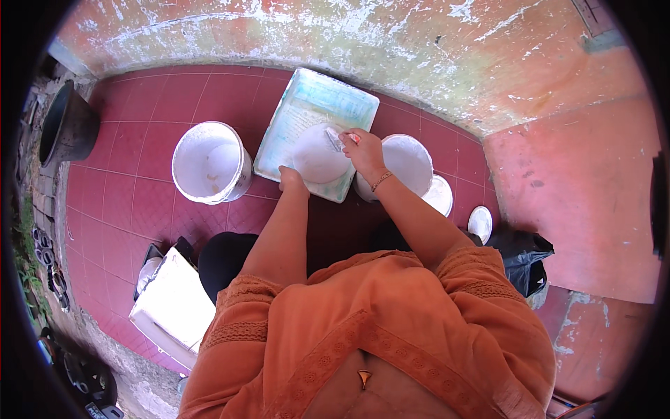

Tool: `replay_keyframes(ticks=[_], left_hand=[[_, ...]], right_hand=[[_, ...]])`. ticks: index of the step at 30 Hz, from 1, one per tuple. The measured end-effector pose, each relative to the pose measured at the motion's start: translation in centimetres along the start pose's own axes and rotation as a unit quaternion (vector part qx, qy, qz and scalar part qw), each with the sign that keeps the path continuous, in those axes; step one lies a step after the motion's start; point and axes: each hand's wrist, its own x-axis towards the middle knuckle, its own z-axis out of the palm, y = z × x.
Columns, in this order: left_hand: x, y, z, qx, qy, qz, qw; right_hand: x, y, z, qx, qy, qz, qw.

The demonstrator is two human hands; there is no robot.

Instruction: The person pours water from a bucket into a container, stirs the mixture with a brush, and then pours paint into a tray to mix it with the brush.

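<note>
A smooth white round, dome-like piece (317,157) lies over the near part of a shallow rectangular tray (279,126) smeared white and pale blue-green. My left hand (292,179) is at its near left edge, thumb showing and the other fingers mostly hidden; it seems to grip that edge. My right hand (364,151) is closed around the reddish handle of a small tool with a pale flat end (333,140), which lies against the upper right of the white piece. Whether the tool is a brush or a scraper is unclear.
White buckets stand left (178,167) and right (412,150) of the tray. Beside the right bucket are a white lid (440,195) and a smaller white disc (480,222). A white box (171,304), a black bag (523,255) and a dark tub (73,129) lie further out. A peeling wall (279,35) closes the far side.
</note>
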Motion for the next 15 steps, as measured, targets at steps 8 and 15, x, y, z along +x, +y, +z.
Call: replay_keyframes(ticks=[8,15], left_hand=[[0.4,0.1,-0.3,-0.026,-0.013,0.013,0.999],[-3.1,0.1,0.7,0.036,0.017,0.015,0.999]], right_hand=[[0.1,-1.6,-0.5,0.121,0.033,0.080,0.989],[0.9,-0.2,-2.1,0.128,0.030,0.116,0.984]])
